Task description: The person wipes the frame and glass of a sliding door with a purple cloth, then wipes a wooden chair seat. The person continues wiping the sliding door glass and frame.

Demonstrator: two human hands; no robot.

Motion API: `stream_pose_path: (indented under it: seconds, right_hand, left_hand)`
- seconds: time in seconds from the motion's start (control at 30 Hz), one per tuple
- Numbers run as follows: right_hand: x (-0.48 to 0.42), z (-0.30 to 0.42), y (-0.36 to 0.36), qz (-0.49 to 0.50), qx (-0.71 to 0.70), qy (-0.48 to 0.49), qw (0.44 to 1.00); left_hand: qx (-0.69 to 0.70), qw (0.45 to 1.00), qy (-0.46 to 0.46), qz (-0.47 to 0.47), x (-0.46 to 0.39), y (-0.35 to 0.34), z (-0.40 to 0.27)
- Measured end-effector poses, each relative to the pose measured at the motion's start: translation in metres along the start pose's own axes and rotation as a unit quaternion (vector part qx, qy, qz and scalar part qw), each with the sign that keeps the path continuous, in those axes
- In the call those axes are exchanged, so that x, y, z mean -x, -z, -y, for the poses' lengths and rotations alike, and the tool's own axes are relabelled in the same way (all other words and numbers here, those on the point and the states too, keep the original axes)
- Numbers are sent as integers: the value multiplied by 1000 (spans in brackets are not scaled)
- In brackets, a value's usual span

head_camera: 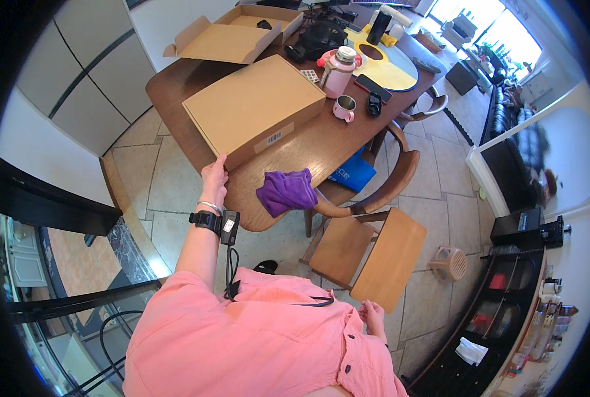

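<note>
My left hand (214,181) is at the near corner of a closed cardboard box (255,101), its fingers on the corner. The box lies flat on a brown wooden table (285,156) and bears a printed label on its side. A crumpled purple cloth (287,191) lies at the table's near edge, right of that hand. My right hand (373,315) hangs low beside my body, near a wooden chair (389,258), its fingers loosely curled; whether it touches the chair is unclear. A pink vacuum flask (338,74) and a pink metal cup (344,107) stand beyond the box.
An opened cardboard box (225,42), a black bag (321,39) and a smartphone (373,88) are on the table's far part. A curved-back chair (399,183) with a blue bag (357,171) stands at its right side. A plastic stool (448,264) stands on the tiled floor.
</note>
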State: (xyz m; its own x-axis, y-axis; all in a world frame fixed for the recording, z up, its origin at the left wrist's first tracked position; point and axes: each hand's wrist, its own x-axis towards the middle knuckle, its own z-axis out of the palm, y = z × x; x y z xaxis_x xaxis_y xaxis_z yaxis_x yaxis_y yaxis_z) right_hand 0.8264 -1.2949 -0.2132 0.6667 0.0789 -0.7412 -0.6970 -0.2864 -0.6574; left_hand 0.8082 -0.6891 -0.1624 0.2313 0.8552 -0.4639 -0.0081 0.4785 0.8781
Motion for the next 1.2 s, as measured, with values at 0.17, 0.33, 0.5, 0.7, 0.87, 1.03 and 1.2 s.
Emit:
stream_pose_path:
  seconds: [0.17,0.33,0.5,0.7,0.87,1.03,1.2]
  right_hand:
    - [-4,4,0,-6,3,10,1000]
    - [2,4,1,-22,-8,4,1000]
    - [8,-8,7,-18,-5,-4,1000]
    - [9,-10,4,18,47,-38,998]
    - [21,-12,-4,68,73,-84,991]
    - [27,-12,1,90,90,-99,987]
    - [54,5,21,22,14,-69,997]
  left_hand:
    - [19,1000,-21,-7,13,-7,-6]
    - [2,999,-47,-16,2,3,-7]
    - [-41,997,-55,28,-27,24,6]
    - [-170,814,-468,-301,-63,25,47]
    - [-305,830,-464,56,79,-32,-14]
    - [-535,570,-523,339,123,-53,26]
    - [-552,573,-543,268,85,-68,38]
